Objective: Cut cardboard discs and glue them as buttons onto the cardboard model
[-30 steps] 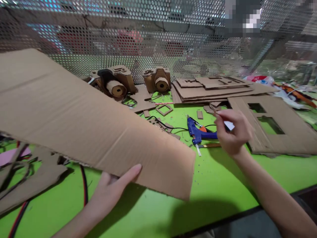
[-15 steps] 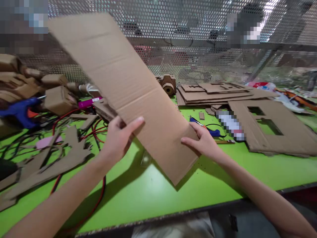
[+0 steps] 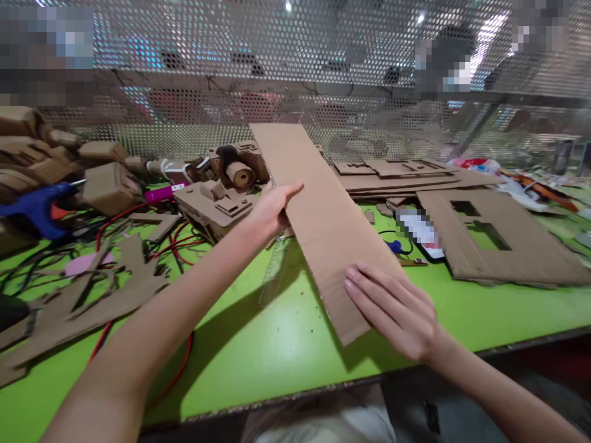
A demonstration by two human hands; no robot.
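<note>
A long cardboard strip (image 3: 323,215) is held tilted above the green table, its far end raised toward the mesh. My left hand (image 3: 274,206) grips its left edge, thumb on top and fingers hidden underneath. Across the near right part of the strip lies my right hand (image 3: 397,307), its fingers close together on the surface and the thumb out of sight. Below the strip, a clear ruler (image 3: 273,271) rests on the table.
Cardboard scraps (image 3: 106,295), red and black cables and a blue glue gun (image 3: 41,206) lie left. Behind are a cardboard model (image 3: 240,172) and a metal mesh (image 3: 207,117). Stacked sheets (image 3: 406,178) and a cut-out panel (image 3: 508,240) lie right.
The strip has swung and tipped, its far end moving right and lower. My left hand has moved right and farther away; my right hand has come nearer and now lies over the strip.
</note>
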